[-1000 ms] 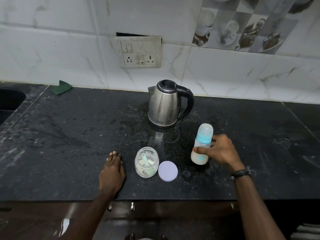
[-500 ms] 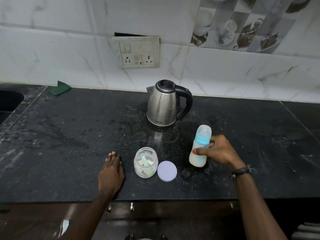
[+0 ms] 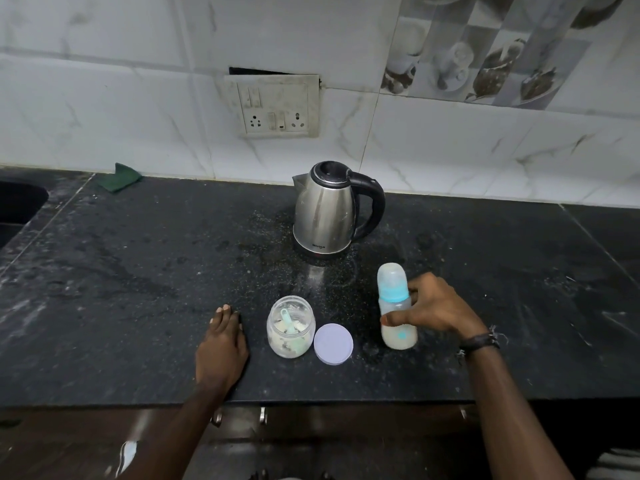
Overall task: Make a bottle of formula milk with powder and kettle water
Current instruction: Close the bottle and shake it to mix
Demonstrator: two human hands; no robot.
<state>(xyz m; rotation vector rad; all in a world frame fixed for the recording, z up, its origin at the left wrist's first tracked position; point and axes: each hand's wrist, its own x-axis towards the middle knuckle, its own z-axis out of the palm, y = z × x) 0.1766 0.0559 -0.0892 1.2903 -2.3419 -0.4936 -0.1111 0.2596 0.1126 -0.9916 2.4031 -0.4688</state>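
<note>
A capped baby bottle [image 3: 396,306] with a teal collar stands upright on the black counter [image 3: 138,289], holding pale milk in its lower part. My right hand [image 3: 436,306] is wrapped around its middle from the right. To its left lies a round lilac lid [image 3: 333,344], and beside that an open clear jar of powder [image 3: 290,327] with a teal scoop inside. My left hand [image 3: 221,348] rests flat on the counter left of the jar, holding nothing. A steel kettle [image 3: 325,211] with a black handle stands behind them, lid closed.
A wall socket panel [image 3: 273,110] sits on the tiled wall above the kettle. A green cloth [image 3: 119,177] lies at the counter's back left, near a dark sink edge [image 3: 20,206]. Cabinet handles [image 3: 263,415] show below the front edge.
The bottle was tilted in my right hand and now stands upright on the counter, a little closer to me. My left hand has stayed put.
</note>
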